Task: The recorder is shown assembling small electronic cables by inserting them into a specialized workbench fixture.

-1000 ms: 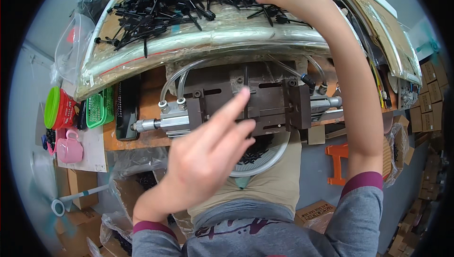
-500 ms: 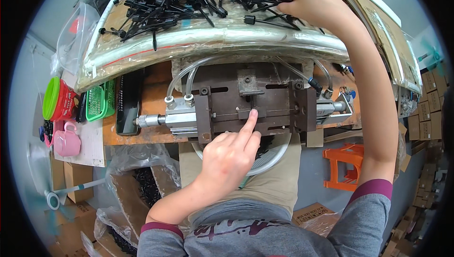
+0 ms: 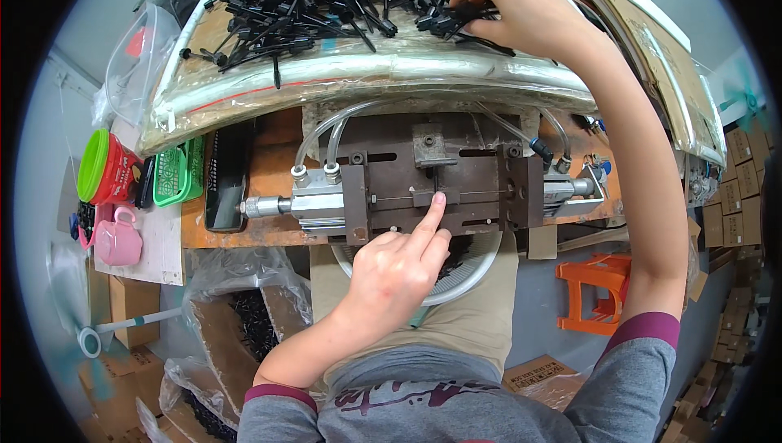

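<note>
Nearest: grey shirt [image 3: 489, 402] with maroon cuffs, beige trousers [image 3: 489, 313]. Left of the legs, an open carton [image 3: 220, 321] with dark pieces inside and clear plastic over its edge; right, an orange stool [image 3: 582, 313] on the floor.

At the lap, a pale ribbed basin [image 3: 481, 268] with black pieces in it, partly under the left hand [image 3: 397, 268]. That hand: index finger straight, tip at the small dark block [image 3: 423, 198] in the middle of the fixture [image 3: 399, 168]; other fingers bent back, apart from the index. Palm and thumb hidden; cannot tell whether anything is held.

Fixture sits on the orange-brown bench [image 3: 273, 150], silver cylinder [image 3: 318, 203] on its left end, another [image 3: 562, 190] on its right, clear hoses [image 3: 314, 129] rising from the left one. Bench left: black tray [image 3: 226, 186], green basket [image 3: 181, 174], red tub [image 3: 118, 176]; pink cup [image 3: 122, 241] nearer.

Farther, beyond the fixture: film-covered board [image 3: 379, 72] bearing a heap of black stemmed parts [image 3: 326, 3]. Right hand [image 3: 521, 11] at the heap's near right edge, thumb and fingers closed around several parts, stems jutting out.
</note>
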`<act>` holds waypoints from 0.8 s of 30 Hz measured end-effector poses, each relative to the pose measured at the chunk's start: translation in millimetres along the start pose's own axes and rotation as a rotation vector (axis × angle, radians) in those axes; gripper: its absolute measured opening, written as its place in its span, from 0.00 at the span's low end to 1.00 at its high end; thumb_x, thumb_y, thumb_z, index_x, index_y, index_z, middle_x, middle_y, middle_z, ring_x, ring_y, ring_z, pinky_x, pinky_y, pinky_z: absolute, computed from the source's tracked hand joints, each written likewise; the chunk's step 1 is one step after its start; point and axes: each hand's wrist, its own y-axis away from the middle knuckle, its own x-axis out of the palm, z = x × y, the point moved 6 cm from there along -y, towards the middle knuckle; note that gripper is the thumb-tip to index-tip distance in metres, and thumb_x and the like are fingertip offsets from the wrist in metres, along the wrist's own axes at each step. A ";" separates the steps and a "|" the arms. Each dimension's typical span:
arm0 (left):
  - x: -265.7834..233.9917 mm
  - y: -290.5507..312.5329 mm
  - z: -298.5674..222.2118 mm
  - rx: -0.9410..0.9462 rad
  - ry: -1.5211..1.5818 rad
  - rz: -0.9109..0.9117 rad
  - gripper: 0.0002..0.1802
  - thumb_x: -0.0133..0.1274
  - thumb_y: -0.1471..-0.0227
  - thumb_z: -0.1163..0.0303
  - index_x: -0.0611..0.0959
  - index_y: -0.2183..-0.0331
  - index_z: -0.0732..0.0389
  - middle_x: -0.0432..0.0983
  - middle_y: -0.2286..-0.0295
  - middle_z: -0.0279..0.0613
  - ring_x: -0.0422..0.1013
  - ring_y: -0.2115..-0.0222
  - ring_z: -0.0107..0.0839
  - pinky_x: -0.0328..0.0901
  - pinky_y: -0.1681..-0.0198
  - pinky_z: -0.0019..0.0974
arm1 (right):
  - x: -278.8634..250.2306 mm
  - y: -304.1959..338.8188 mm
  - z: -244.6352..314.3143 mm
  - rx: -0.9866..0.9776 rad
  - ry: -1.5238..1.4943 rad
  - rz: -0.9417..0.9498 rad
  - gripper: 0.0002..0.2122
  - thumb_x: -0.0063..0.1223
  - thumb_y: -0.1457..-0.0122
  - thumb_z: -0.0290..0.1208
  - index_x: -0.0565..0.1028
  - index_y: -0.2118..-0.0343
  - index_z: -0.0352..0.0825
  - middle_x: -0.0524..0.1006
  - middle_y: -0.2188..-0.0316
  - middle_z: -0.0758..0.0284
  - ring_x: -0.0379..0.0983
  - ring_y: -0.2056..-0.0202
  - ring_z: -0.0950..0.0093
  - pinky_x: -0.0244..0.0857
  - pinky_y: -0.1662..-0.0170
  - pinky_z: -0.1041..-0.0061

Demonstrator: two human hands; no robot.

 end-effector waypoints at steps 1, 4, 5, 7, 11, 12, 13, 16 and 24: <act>-2.5 1.2 -0.6 -0.007 0.026 0.008 0.13 0.68 0.59 0.70 0.83 0.67 0.61 0.77 0.49 0.48 0.76 0.79 0.32 0.70 0.73 0.31 | 3.0 -0.6 3.2 0.001 0.029 0.013 0.16 0.59 0.48 0.26 0.78 0.54 0.39 0.81 0.63 0.62 0.78 0.58 0.65 0.72 0.51 0.65; -13.5 3.1 -1.4 0.010 0.126 0.025 0.15 0.68 0.58 0.67 0.84 0.66 0.60 0.78 0.49 0.46 0.76 0.78 0.32 0.70 0.73 0.30 | 11.5 -4.3 10.2 0.028 -0.005 0.019 0.20 0.58 0.48 0.26 0.77 0.50 0.43 0.81 0.62 0.62 0.78 0.57 0.64 0.72 0.50 0.63; -17.6 3.6 -1.9 0.017 0.161 0.031 0.15 0.69 0.58 0.66 0.84 0.66 0.60 0.78 0.49 0.46 0.76 0.78 0.32 0.70 0.73 0.30 | 4.9 -8.1 22.1 0.049 -0.053 0.061 0.20 0.58 0.48 0.26 0.76 0.50 0.44 0.81 0.62 0.62 0.78 0.57 0.64 0.72 0.50 0.63; -27.2 0.4 -5.7 0.012 0.180 0.064 0.19 0.70 0.59 0.63 0.84 0.64 0.59 0.79 0.50 0.45 0.76 0.77 0.31 0.70 0.73 0.30 | 2.5 -9.0 30.8 -0.040 -0.124 0.004 0.19 0.59 0.48 0.27 0.77 0.51 0.45 0.81 0.62 0.62 0.78 0.57 0.64 0.72 0.50 0.64; -43.8 -7.0 -11.8 0.022 0.204 0.073 0.25 0.71 0.61 0.57 0.85 0.61 0.59 0.80 0.52 0.45 0.77 0.75 0.30 0.70 0.74 0.29 | 8.3 -14.4 21.5 -0.098 -0.072 0.019 0.17 0.62 0.46 0.29 0.78 0.52 0.43 0.81 0.61 0.62 0.78 0.58 0.64 0.73 0.51 0.66; -47.4 -8.2 -11.0 0.027 0.216 0.037 0.26 0.72 0.62 0.57 0.85 0.60 0.59 0.80 0.52 0.45 0.78 0.74 0.30 0.70 0.73 0.29 | 5.6 -16.8 17.4 -0.073 -0.120 0.014 0.17 0.63 0.46 0.30 0.78 0.52 0.43 0.81 0.61 0.62 0.79 0.58 0.64 0.73 0.52 0.67; -50.2 -9.2 -8.9 0.030 0.229 0.000 0.28 0.72 0.62 0.56 0.85 0.59 0.60 0.80 0.53 0.45 0.78 0.73 0.30 0.70 0.73 0.28 | 3.8 -19.4 15.8 -0.051 -0.169 0.012 0.17 0.64 0.46 0.31 0.79 0.52 0.42 0.81 0.60 0.62 0.79 0.58 0.64 0.73 0.52 0.67; -57.8 -11.1 2.9 -0.015 0.299 -0.065 0.27 0.73 0.62 0.62 0.85 0.58 0.62 0.81 0.54 0.48 0.79 0.71 0.29 0.72 0.71 0.27 | -15.0 -22.4 3.9 0.311 -0.446 0.025 0.13 0.63 0.48 0.26 0.79 0.59 0.29 0.82 0.69 0.57 0.78 0.69 0.69 0.72 0.63 0.69; -77.0 -41.9 33.3 -0.078 0.508 -0.341 0.20 0.65 0.54 0.80 0.85 0.55 0.64 0.82 0.57 0.46 0.78 0.67 0.25 0.74 0.65 0.27 | -23.2 10.1 -33.3 0.576 -1.253 -0.156 0.12 0.59 0.38 0.25 0.76 0.54 0.27 0.79 0.68 0.66 0.76 0.70 0.80 0.74 0.65 0.79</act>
